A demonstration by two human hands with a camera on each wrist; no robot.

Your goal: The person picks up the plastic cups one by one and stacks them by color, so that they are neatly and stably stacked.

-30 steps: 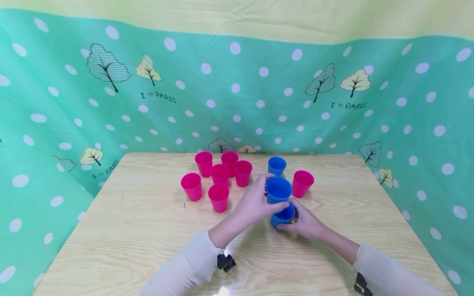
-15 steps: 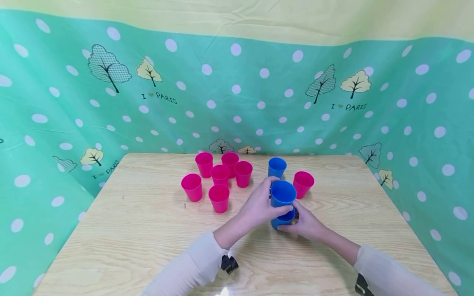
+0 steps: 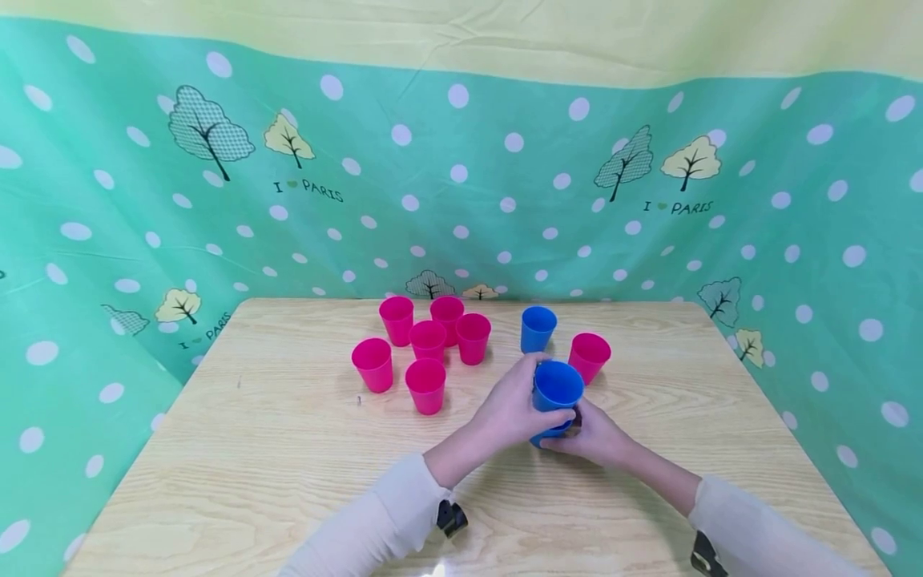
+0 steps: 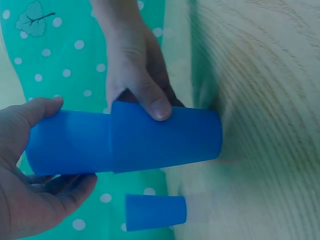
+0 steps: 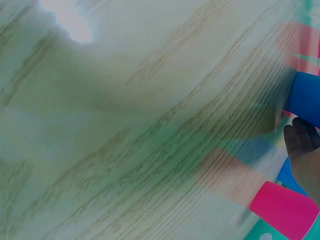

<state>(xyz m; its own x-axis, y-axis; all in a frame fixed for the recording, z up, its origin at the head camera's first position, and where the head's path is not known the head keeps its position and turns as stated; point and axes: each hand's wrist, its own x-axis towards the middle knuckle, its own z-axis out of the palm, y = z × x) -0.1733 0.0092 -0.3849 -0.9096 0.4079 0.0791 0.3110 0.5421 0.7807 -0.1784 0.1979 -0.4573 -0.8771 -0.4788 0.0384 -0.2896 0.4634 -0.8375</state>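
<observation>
My left hand (image 3: 508, 409) grips a blue plastic cup (image 3: 558, 386), mouth up, with fingers and thumb around its side. Its lower part sits inside a second blue cup (image 4: 170, 142), as the left wrist view shows from the side. That lower cup is held by my right hand (image 3: 598, 437), thumb on the near side, its base close over the wooden table. Behind them stands another blue cup (image 3: 538, 327), upright. A pink cup (image 3: 590, 358) stands just beyond my right hand.
Several pink cups stand upright in a loose group left of the hands, the nearest pink cup (image 3: 426, 387) toward the front. The wooden table (image 3: 252, 449) ends at a green dotted curtain (image 3: 461, 200) behind and at the sides.
My left hand has moved down and slightly right, lowering its blue cup into the other one. My right hand has stayed nearly still around the lower cup.
</observation>
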